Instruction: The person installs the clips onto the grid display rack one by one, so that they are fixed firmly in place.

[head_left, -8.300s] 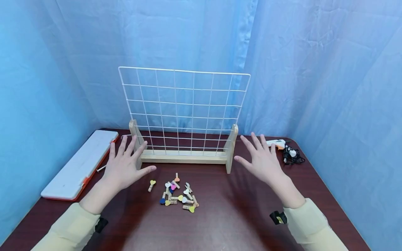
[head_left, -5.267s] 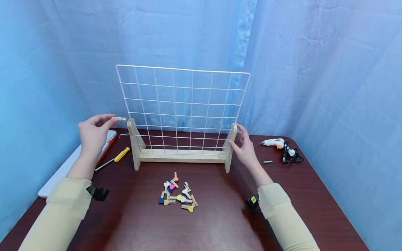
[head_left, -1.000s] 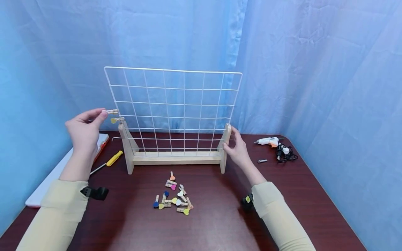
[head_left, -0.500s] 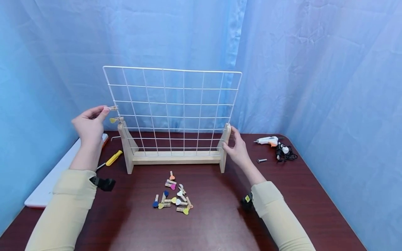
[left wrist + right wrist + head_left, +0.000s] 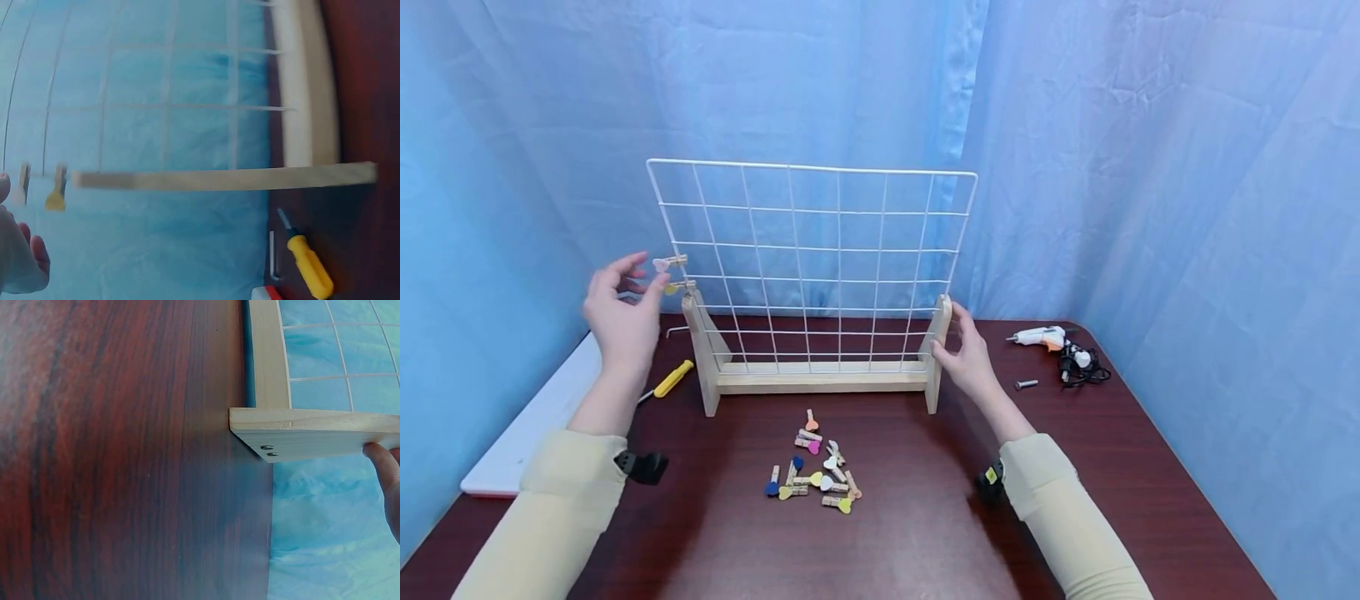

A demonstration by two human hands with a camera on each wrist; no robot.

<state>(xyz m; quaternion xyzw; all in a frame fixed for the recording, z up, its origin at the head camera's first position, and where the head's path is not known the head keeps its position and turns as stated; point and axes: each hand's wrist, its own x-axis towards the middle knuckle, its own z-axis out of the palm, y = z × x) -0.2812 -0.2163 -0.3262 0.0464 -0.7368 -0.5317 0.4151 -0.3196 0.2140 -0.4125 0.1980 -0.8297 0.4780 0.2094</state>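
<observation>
A white wire grid (image 5: 812, 167) stands upright in a pale wooden stand (image 5: 820, 383). On its left edge, a wooden clothespin with a white heart (image 5: 661, 265) is clipped above one with a yellow heart (image 5: 671, 289). My left hand (image 5: 625, 312) is just beside these two, thumb and fingers apart, holding nothing; its thumb overlaps the space between the hearts. In the left wrist view, both clothespins (image 5: 55, 199) show near the fingertips. My right hand (image 5: 968, 358) grips the stand's right side panel (image 5: 937, 358), with the thumb (image 5: 377, 455) against its outer face.
Several heart clothespins (image 5: 827, 483) lie loose on the dark red table (image 5: 910, 533) before the stand. Leftward are a white case (image 5: 535, 433), a yellow screwdriver (image 5: 673, 378) and a hex key (image 5: 676, 329). Rightward are a bolt (image 5: 1026, 384) and a corded glue gun (image 5: 1041, 337).
Both hands began spread over the table. The right hand took hold of the stand. The left clipped the yellow-heart clothespin, then the white-heart one, onto the grid's left edge and has let go.
</observation>
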